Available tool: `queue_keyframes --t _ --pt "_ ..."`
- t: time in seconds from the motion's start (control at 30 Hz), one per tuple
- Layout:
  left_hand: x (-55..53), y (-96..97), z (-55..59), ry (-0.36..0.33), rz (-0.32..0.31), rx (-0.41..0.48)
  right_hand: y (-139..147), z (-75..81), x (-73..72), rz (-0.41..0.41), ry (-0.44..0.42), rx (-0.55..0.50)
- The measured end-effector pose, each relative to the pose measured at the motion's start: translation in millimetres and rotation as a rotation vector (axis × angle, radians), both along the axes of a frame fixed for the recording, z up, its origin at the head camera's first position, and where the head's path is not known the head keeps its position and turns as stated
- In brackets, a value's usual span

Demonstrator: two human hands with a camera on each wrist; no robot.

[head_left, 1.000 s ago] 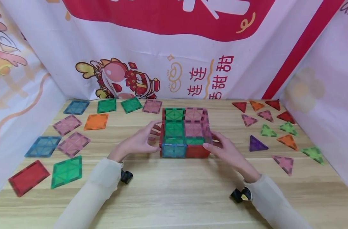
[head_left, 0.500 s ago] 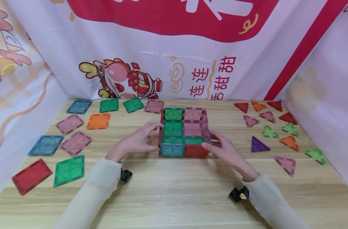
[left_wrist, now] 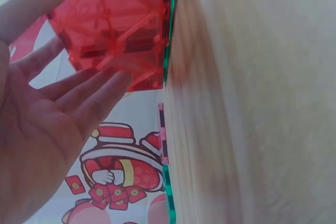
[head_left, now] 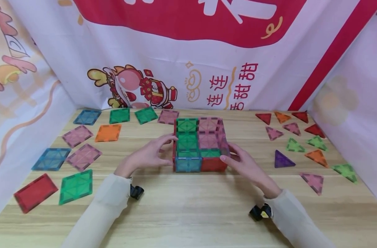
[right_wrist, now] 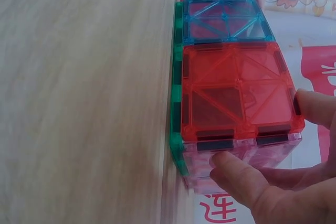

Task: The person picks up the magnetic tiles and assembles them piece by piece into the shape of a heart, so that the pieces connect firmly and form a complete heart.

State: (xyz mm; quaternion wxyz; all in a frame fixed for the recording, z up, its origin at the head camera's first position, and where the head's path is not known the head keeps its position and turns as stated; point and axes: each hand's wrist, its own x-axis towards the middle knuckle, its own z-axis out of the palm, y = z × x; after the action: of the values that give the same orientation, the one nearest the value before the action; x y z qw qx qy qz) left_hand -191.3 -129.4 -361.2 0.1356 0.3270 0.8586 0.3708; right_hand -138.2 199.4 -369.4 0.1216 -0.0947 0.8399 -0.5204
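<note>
Loose flat tiles (head_left: pixel 84 157) lie on the left of a wooden table (head_left: pixel 191 213). The left hand (head_left: pixel 149 154) has its fingers spread beside a box (head_left: pixel 188 141) of translucent tiles at the centre; whether they touch is unclear. The box's open top faces up, its blue-and-red front towards the person; its longer axis cannot be told. The right hand (head_left: pixel 247 167)'s thumb and fingers clamp its front right corner. Triangles (head_left: pixel 283 160) lie farther right.

Tile box (head_left: pixel 214 164) nudged L.
Slid slightly twd pink sq. (head_left: pixel 167 116), away from purple tri. (head_left: pixel 283 160); R hand (head_left: pixel 246 167) followed, L hand (head_left: pixel 148 155) idx tip went over rim.
</note>
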Motion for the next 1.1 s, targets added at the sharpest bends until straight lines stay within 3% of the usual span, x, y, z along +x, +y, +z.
queue_keyframes --t 0.17,0.37,0.5,0.7,0.93,1.1 --pt "-10.2 -2.2 -1.3 -0.044 -0.017 0.010 3.1 -0.3 0.1 -0.030 -0.040 -0.006" --pt "-32.6 -7.3 -1.9 -0.030 0.055 0.018 5.3 0.3 -1.4 -0.029 -0.041 0.001" --pt "-55.4 -11.5 -1.7 -0.005 0.117 0.001 5.9 0.6 -2.1 -0.030 -0.049 0.001" --pt "-95.6 -13.9 -0.4 0.086 0.197 -0.112 6.6 -1.6 -2.7 -0.021 -0.025 -0.012" --pt "-139.7 -4.0 -2.2 0.096 0.193 -0.241 6.2 -3.0 -3.2 -0.015 0.003 -0.008" --pt "-160.1 -2.2 -7.4 0.050 0.161 -0.341 2.0 -3.8 -3.8 -0.008 -0.007 -0.015"
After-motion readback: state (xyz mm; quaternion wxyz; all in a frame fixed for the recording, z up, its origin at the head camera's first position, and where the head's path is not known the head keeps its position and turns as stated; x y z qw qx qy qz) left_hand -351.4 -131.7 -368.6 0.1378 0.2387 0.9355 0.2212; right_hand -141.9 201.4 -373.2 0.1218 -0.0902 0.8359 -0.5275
